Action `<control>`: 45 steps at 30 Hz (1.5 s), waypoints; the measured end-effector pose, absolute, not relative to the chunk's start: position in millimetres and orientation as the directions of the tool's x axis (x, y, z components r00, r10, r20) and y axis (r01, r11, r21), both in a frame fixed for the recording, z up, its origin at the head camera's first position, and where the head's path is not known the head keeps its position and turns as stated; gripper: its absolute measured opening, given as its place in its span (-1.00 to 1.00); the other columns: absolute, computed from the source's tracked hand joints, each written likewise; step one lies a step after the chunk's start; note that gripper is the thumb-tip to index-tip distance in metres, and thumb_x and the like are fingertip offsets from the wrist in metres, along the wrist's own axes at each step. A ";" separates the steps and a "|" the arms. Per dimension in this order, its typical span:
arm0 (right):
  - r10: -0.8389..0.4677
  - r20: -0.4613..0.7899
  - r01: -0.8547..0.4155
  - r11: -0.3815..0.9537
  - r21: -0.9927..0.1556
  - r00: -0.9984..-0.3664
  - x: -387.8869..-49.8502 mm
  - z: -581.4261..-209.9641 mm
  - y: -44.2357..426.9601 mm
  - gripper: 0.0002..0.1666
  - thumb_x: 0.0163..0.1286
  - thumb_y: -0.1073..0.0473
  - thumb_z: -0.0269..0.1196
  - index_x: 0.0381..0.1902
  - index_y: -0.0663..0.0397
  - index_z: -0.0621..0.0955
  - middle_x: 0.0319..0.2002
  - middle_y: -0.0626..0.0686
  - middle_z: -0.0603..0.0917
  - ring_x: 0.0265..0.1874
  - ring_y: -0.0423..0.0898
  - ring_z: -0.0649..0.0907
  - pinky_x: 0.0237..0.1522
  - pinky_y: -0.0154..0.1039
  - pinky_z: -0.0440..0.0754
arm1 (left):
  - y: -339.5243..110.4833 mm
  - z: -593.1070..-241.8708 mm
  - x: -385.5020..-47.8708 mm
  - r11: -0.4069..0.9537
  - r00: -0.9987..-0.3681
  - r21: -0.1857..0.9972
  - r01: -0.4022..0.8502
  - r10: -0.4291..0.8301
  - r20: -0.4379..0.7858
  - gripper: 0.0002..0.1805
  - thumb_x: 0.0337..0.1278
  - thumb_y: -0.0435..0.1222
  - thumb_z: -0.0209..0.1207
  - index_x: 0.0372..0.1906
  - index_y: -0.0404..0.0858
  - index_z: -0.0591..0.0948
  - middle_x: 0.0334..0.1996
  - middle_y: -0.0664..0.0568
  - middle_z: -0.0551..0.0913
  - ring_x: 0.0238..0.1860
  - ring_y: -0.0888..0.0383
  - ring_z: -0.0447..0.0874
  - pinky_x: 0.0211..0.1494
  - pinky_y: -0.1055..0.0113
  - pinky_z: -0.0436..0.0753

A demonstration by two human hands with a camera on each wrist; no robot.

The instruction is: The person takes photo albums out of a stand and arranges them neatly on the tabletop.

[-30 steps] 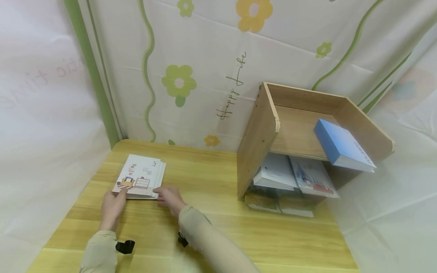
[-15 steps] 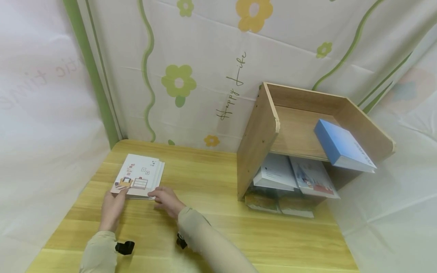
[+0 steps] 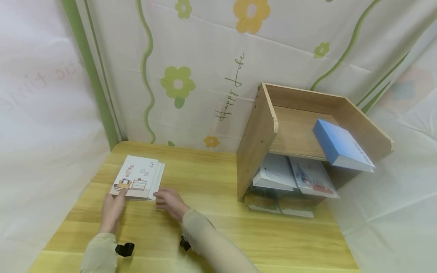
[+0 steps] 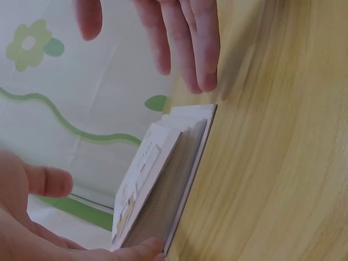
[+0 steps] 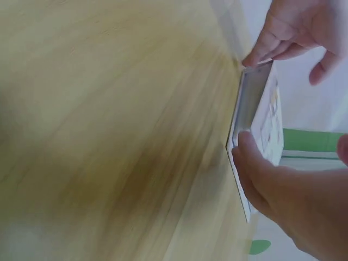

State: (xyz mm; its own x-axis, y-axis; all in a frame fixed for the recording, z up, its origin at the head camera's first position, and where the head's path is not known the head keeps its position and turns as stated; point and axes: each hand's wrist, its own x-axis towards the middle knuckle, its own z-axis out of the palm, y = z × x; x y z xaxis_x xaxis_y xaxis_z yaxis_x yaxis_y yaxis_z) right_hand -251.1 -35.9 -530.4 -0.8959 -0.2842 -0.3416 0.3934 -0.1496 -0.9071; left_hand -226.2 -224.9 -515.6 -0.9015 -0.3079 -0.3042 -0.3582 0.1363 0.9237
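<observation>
A white book [image 3: 138, 176] with a small room drawing on its cover lies flat at the table's left. Its pages [image 4: 176, 179] slant beneath the cover, and the back cover sticks out at the right. My left hand [image 3: 112, 210] is at its near left corner; in the left wrist view the fingers touch the book's edge while the thumb stands off the cover. My right hand [image 3: 170, 203] is beside the near right corner with fingers loosely extended. The left wrist view shows a gap between these fingertips [image 4: 206, 79] and the book.
A wooden shelf unit [image 3: 254, 148] stands at the right. A thick blue book [image 3: 343, 146] juts over its top board's front edge. Below lie a white book [image 3: 276, 172] and an illustrated book [image 3: 312, 176], with further books [image 3: 295, 212] on the lowest level. A printed curtain [image 3: 205, 76] hangs behind.
The book has shifted slightly left. My right hand moved left onto its near right corner, then drew back right. My left hand has stayed at the left corner.
</observation>
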 end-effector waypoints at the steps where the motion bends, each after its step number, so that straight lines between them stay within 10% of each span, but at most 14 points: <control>1: -0.269 -0.335 0.384 -0.153 -0.911 -0.903 -249.5 -529.4 -32.6 -0.40 0.32 0.21 0.28 0.22 0.46 0.43 0.00 0.21 0.60 0.08 0.27 0.56 0.13 0.13 0.54 | -223.8 -514.4 -225.2 0.140 -0.903 0.924 -0.357 -0.306 -0.302 -0.17 0.49 0.01 -0.19 0.53 -0.42 -0.20 0.50 -0.41 -0.18 0.47 -0.33 -0.20 0.47 -0.19 -0.10; 16: -0.239 -0.258 0.313 -0.231 -0.921 -0.936 -233.9 -507.1 36.2 -0.47 0.43 0.16 0.18 0.20 0.47 0.45 0.04 0.17 0.60 0.08 0.21 0.58 0.22 0.11 0.47 | -191.6 -480.1 -206.0 0.344 -0.945 0.888 -0.306 -0.225 -0.239 -0.16 0.51 0.01 -0.21 0.48 -0.55 -0.16 0.45 -0.50 -0.09 0.43 -0.42 -0.10 0.42 -0.24 0.03; 45: -0.115 -0.231 0.256 -0.311 -0.915 -0.966 -164.5 -487.5 131.0 -0.63 0.45 0.13 0.18 0.03 0.35 0.51 -0.07 0.30 0.66 -0.13 0.12 0.68 0.03 0.02 0.62 | -83.5 -453.3 -168.8 0.080 -0.987 0.990 -0.120 0.094 -0.128 -0.55 0.52 -0.30 -0.08 0.31 -0.51 0.36 0.24 -0.36 0.44 0.20 -0.21 0.47 0.17 0.04 0.57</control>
